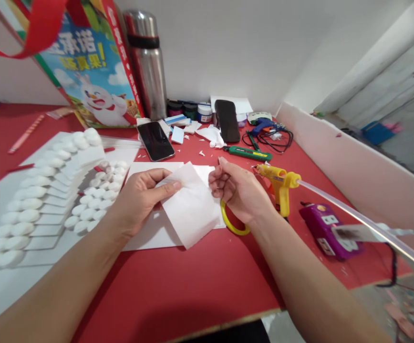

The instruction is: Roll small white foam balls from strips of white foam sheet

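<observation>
My left hand pinches the upper left part of a thin white paper sheet between thumb and fingers. The sheet hangs tilted above white sheets on the red table. To the right of the paper, my right hand is closed, its fingers curled and thumb against the index finger; whatever it may hold is too small to name. Beneath that hand lies a yellow ring. A yellow glue gun with a long clear stick stands just right of it.
White pads stand in rows at the left. Farther back are a phone, a dark phone, a steel flask, a printed bag and a green cutter. A purple box lies right.
</observation>
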Tool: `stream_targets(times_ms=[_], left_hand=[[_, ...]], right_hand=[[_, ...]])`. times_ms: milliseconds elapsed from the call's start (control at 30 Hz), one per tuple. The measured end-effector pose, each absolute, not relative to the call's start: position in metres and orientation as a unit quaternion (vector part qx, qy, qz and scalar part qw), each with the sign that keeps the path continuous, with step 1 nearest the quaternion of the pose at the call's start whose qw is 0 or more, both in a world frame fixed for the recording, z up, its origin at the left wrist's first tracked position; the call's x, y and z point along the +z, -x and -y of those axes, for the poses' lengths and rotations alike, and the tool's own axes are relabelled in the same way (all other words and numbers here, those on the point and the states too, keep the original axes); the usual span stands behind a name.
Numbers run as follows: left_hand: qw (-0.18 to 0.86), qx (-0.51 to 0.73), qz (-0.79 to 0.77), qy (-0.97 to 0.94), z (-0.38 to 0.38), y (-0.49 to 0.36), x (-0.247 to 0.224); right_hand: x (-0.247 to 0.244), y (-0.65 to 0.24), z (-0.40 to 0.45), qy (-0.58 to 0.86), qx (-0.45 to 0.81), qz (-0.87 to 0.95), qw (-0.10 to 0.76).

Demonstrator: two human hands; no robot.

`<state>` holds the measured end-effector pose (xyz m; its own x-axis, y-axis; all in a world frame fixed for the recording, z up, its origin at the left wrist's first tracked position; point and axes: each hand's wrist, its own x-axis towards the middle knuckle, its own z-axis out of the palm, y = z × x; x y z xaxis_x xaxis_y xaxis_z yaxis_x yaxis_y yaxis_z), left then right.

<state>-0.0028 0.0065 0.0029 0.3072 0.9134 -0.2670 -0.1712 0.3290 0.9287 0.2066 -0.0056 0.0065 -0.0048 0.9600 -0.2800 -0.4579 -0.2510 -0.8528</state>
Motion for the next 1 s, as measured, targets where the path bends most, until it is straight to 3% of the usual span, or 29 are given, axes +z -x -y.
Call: stream_targets(times_ms=[200,433,700,1000], left_hand=[[0.697,0.392,-0.427,-0.421,-0.006,0.002,0.002],[0.706,0.381,-0.427,-0.418,-0.006,0.001,0.001],[0.673,0.381,-0.437,-0.459,-0.007,0.002,-0.002],[0.666,0.386,-0.412,-0.488,-0.008,0.000,0.001]], right_hand=[[0.009,-0.211,0.006,0.393,0.706,0.250,0.533],[0.008,-0.208,0.009,0.403,0.648,0.322,0.560],[0.009,-0.196,0.020,0.436,0.721,0.372,0.390],[0.011,-0.213,0.016,0.433,0.705,0.395,0.399]])
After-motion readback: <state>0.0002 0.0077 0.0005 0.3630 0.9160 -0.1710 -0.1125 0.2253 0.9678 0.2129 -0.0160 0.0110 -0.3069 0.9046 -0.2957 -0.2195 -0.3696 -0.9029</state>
